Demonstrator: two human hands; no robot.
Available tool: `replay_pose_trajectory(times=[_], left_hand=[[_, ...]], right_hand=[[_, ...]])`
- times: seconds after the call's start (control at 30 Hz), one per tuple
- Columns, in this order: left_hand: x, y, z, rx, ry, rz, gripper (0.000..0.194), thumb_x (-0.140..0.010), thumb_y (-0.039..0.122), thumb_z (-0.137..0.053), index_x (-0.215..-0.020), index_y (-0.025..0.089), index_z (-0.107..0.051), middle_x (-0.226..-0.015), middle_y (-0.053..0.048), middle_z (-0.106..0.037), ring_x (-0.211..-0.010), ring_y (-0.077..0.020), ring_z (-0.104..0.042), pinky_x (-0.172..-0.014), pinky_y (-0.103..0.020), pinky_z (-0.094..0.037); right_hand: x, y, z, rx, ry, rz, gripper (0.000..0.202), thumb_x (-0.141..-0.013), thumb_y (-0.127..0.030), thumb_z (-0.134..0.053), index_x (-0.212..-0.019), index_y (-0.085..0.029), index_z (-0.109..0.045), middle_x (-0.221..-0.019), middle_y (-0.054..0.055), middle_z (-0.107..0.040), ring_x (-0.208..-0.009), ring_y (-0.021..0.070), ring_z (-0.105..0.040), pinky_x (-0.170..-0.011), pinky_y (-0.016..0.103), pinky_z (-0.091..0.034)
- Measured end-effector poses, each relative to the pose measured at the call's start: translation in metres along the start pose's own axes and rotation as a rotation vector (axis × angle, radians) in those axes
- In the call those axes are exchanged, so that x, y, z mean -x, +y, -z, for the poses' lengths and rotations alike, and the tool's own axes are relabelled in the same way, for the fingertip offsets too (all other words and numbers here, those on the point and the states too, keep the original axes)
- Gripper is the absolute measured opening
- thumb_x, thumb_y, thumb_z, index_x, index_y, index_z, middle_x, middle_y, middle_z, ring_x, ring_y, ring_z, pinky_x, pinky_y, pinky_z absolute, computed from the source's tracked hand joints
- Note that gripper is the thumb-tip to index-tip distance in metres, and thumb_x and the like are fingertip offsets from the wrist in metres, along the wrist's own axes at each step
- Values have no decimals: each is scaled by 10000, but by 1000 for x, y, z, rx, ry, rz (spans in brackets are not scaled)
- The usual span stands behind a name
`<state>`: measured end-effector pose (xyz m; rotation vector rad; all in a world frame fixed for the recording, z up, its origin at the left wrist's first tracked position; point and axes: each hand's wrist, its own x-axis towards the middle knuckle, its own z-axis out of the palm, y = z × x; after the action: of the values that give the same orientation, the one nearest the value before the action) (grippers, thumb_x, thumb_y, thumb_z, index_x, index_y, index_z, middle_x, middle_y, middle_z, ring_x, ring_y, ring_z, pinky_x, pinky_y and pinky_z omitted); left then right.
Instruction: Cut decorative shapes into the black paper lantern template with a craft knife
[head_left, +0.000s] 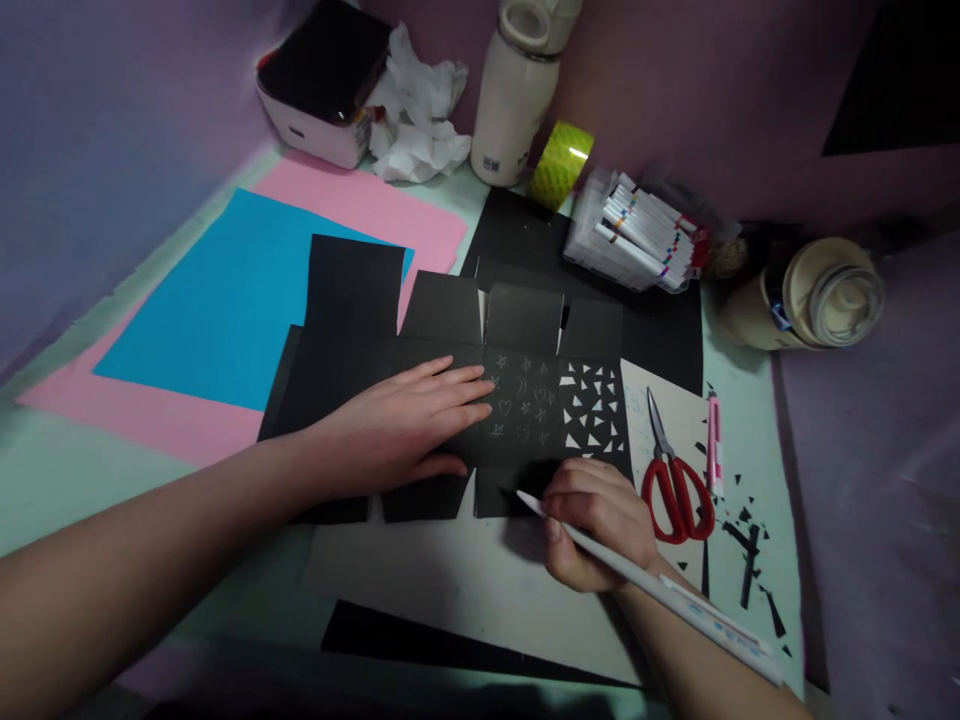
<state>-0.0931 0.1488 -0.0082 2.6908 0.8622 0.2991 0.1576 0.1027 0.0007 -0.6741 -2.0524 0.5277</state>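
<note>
A black paper box cut-out [442, 495] with flaps along both long sides lies flat before me. My left hand [427, 415] rests on it palm down, fingers stretched out toward the right. Beside those fingertips, one panel carries pale outlines of stars, hearts and a moon. The panel right of it has several triangular holes, with a light surface showing through. A white pen [637, 572] with a clip is gripped in my right hand [600, 520]; its pointed end sits over the lower flap, and whether it touches the paper I cannot tell.
Red-handled scissors [679, 495] and a pink cutter [715, 445] lie right, near black paper scraps [750, 565]. Blue paper [202, 300] over pink paper [150, 420] lies left. Behind stand a bottle [514, 110], yellow tape [561, 165], a marker case [637, 235] and a lidded cup [802, 300].
</note>
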Motion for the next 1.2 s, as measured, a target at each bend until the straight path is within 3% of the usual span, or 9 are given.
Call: replay_pose_trajectory(times=[0.13,0.3,0.53,0.83,1.2], left_hand=[[-1,0,1,0,50,-39,348,-941,346,-588,-1242,171,-584,-1420,-67,-551,-1392,-228,-415,-1207,-420,-211],[-2,1,1,12,198,-106,225,-961,286,-545,-1118,156,-641,-1221,-66,-685,-1220,-213,-582,-1090,-382,-396],[-4,2,8,-27,364,-118,149,-947,198,-546,-1006,142,-671,-990,-66,-739,-1002,-207,-664,-908,-361,-505],[-4,1,7,-17,357,-119,168,-951,208,-526,-1009,155,-675,-968,-69,-728,-1012,-202,-662,-932,-382,-513],[-4,1,10,-32,373,-148,161,-954,211,-533,-1002,146,-673,-993,-79,-715,-1011,-200,-656,-916,-367,-521]], right_hand=[[1,2,2,7,29,14,188,-699,-57,-528,-826,-191,-560,-611,14,-588,-503,137,-525,-463,282,-432],[6,9,5,18,88,-8,196,-705,-30,-549,-833,-174,-585,-634,14,-596,-522,141,-565,-472,283,-461],[15,20,7,19,356,-265,131,-783,-78,-578,-790,-208,-592,-664,-14,-604,-584,137,-573,-520,283,-475],[15,31,9,-125,524,-505,146,-857,-176,-581,-720,-212,-548,-623,-35,-566,-559,130,-536,-521,270,-429],[16,34,9,-103,515,-588,148,-839,-213,-596,-700,-207,-547,-626,-45,-564,-554,121,-520,-538,263,-416]])
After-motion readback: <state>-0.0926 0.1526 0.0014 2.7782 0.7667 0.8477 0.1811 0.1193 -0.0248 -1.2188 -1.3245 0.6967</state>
